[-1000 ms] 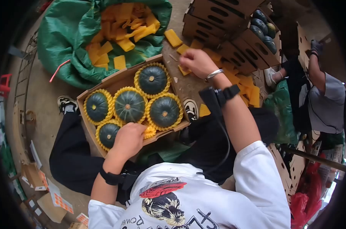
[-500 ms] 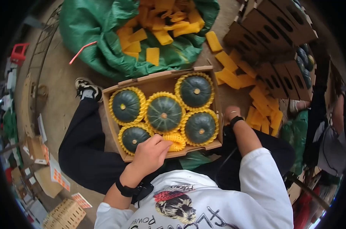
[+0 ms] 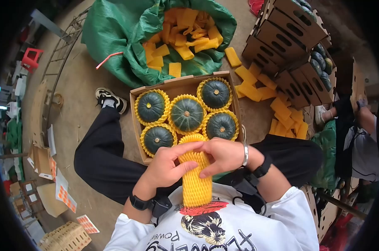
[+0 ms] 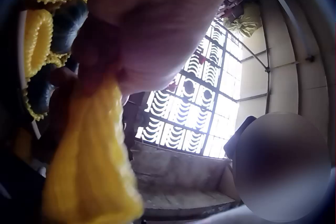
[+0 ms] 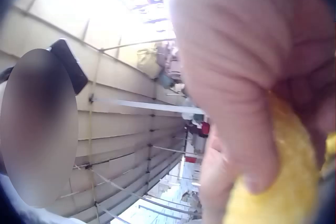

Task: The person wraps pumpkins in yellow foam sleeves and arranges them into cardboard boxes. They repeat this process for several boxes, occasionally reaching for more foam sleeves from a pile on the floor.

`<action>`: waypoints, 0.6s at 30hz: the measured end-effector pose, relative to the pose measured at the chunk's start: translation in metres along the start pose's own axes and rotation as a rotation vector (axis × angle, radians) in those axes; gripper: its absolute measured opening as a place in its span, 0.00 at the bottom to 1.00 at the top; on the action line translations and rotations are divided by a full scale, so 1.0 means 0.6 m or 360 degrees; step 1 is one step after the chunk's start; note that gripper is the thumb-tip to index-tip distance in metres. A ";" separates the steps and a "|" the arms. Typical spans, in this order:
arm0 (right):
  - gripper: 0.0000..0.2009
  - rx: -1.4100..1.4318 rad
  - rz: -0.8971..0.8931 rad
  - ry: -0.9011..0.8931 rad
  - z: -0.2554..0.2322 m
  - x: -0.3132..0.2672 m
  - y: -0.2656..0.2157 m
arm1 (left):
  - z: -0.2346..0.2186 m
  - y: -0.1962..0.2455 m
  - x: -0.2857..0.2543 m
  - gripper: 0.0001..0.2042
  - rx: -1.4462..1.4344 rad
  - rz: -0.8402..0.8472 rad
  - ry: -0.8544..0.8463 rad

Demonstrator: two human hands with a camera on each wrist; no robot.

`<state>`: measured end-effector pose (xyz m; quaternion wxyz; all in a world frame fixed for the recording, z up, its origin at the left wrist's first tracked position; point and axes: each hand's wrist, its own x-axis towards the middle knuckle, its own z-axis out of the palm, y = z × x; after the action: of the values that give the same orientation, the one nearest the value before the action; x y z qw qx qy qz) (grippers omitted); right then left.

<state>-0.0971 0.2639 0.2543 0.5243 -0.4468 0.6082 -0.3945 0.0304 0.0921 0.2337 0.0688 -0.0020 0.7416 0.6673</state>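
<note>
Both hands hold a yellow foam net sleeve [image 3: 196, 186] in front of the shirt, at the near edge of the cardboard box [image 3: 141, 151]. My left hand [image 3: 165, 165] pinches it from one side, thumb across its front. From the other side, my right hand [image 3: 223, 154] grips it with the thumb pressed on the netting. The sleeve hangs flat below the fingers, also in the left wrist view [image 4: 92, 166]. Several dark green squashes [image 3: 186, 113] in yellow nets sit in the box. Another net sleeve [image 4: 38, 43] stands open among them, partly hidden by my hands in the head view.
Beyond the box lies a green sack [image 3: 118, 50] full of yellow net sleeves [image 3: 185, 50]. More sleeves [image 3: 281, 111] are scattered on the floor at right. Stacked cardboard boxes [image 3: 277, 46], some with squashes, stand at far right, near another person [image 3: 365, 154].
My right hand reached down beside the box, then came back to the middle, where a flat sleeve is now between both hands. My left hand has left the net in the box.
</note>
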 end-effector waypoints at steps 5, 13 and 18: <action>0.10 0.0116 -0.0584 0.0716 0.066 0.006 0.082 | 0.018 -0.044 -0.030 0.12 -0.0338 -0.0593 0.0103; 0.09 -0.0770 -0.0226 0.1500 0.053 0.011 0.051 | 0.009 -0.062 0.023 0.10 0.0993 0.0263 0.0907; 0.09 -0.1226 -0.0256 0.1318 0.029 0.034 0.047 | -0.026 -0.027 0.039 0.33 -0.0873 -0.0134 0.0068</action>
<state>-0.0844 0.2520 0.2193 0.0097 -0.4586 0.8269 -0.3251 0.0072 0.0769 0.2168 0.0776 -0.0654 0.5337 0.8396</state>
